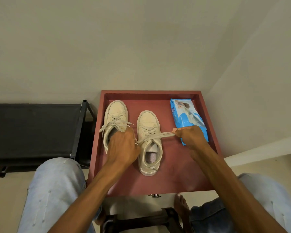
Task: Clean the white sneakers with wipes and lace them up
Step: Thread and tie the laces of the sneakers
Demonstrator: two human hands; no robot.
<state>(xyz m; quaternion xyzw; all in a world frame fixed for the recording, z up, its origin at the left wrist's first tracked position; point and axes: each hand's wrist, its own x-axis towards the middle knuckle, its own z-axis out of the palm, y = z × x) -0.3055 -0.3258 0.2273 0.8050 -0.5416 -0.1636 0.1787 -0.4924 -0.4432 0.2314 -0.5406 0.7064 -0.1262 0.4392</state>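
Two off-white sneakers stand side by side on a reddish-brown tray table [176,179], toes pointing away from me. The left sneaker [115,113] has a tied bow across its tongue. The right sneaker [148,125] is laced, and its lace [161,135] is stretched taut sideways between my hands. My left hand [123,147] grips one end of the lace between the two shoes and covers the left sneaker's heel. My right hand [189,136] pinches the other end out to the right, over the lower corner of a blue pack of wipes [186,115].
A black fabric shoe rack [34,130] stands to the left of the tray table. Pale walls close in behind and to the right. My knees in light jeans [57,190] flank the table's near edge, and a bare foot [181,206] rests below it.
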